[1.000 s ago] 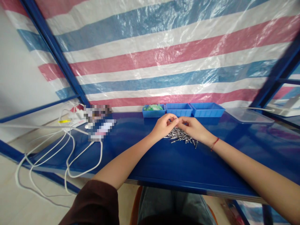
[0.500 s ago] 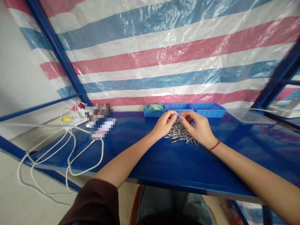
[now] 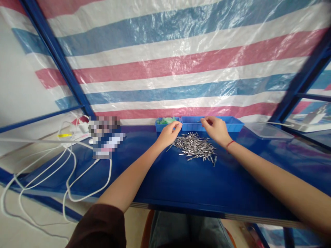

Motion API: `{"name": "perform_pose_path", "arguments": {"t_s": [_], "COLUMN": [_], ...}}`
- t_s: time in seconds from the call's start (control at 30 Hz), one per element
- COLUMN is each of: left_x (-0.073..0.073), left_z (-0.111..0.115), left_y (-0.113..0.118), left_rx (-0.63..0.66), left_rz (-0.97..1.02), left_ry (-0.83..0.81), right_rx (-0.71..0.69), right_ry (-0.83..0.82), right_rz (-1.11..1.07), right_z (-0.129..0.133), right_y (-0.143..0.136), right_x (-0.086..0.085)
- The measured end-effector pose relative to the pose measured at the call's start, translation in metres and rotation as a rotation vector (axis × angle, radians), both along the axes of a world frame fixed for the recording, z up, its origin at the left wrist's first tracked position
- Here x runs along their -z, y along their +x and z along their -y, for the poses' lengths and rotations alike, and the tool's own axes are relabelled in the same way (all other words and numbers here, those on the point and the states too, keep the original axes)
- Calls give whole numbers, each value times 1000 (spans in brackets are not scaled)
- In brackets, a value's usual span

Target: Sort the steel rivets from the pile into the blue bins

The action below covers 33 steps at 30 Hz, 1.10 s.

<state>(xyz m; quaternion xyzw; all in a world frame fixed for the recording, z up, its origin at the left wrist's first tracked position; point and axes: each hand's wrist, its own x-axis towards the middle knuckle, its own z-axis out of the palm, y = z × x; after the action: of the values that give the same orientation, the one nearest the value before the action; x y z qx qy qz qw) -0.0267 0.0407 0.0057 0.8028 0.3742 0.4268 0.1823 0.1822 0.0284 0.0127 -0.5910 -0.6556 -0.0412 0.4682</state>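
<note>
A pile of small silvery metal pins (image 3: 196, 147) lies on the blue table (image 3: 181, 182). My left hand (image 3: 170, 133) is pinched at the pile's upper left, in front of the bin with green pieces (image 3: 166, 120); what its fingertips hold, if anything, is too small to name. Beyond the pile to the right, my right hand (image 3: 215, 128) pinches a thin metal pin (image 3: 199, 121) that points left over the middle blue bin (image 3: 190, 124). The two hands are apart.
Another blue bin (image 3: 236, 124) stands behind my right hand, with a clear plastic lid (image 3: 269, 131) farther right. White cables (image 3: 110, 172) loop over the table's left side. A striped sheet (image 3: 168, 69) hangs behind.
My hands have separated: the left moved left and the right is now at the bins with a pin. More of the pile is exposed. The view has shifted slightly.
</note>
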Motion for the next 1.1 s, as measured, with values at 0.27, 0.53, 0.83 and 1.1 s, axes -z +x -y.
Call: {"name": "perform_pose_path", "arguments": {"t_s": [0.27, 0.53, 0.83, 1.1], "left_x": [8, 8, 13, 9], "left_z": [-11, -6, -10, -2], "left_y": [-24, -12, 0, 0], "left_rx": [65, 216, 84, 0], "left_rz": [-367, -564, -808, -772], "left_ry": [112, 234, 248, 307], "right_rx": [152, -47, -225, -287], "right_ry": [-153, -107, -175, -195], "right_rz": [230, 280, 100, 36], "right_z": [-66, -11, 27, 35], "right_y": [0, 6, -1, -9], "right_x": [8, 18, 23, 20]}}
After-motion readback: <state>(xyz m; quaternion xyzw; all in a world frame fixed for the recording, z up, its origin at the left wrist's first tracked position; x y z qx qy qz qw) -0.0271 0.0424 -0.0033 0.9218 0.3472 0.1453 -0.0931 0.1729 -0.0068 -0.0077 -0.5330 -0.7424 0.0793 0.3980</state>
